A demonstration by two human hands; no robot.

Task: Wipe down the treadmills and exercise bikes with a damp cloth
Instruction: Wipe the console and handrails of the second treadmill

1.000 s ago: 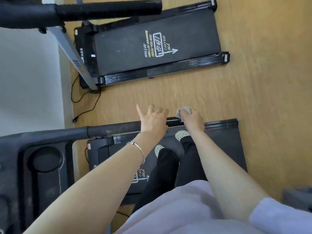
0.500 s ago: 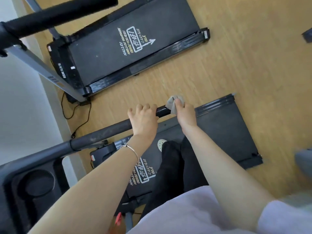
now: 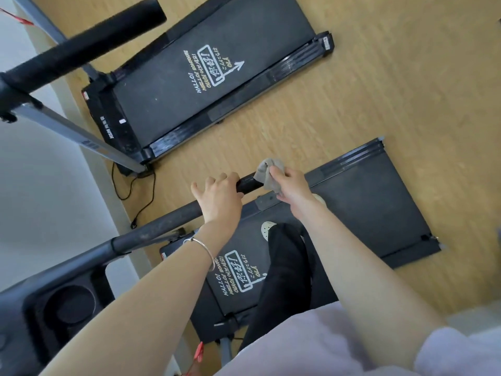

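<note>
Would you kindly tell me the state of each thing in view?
Left-hand grip: holds the handrail.
Right-hand grip: pinches the cloth.
Cloth: bunched, pressed on the handrail's end.
Handrail: held, cloth at its end.
Near treadmill: person standing on its belt.
Far treadmill: flat on the floor.

We stand on the near black treadmill deck (image 3: 366,202), our left hand (image 3: 219,199) on its dark foam handrail (image 3: 168,221), crumpled grey cloth (image 3: 268,175) just right; a second black treadmill (image 3: 189,90) lies beyond.
</note>
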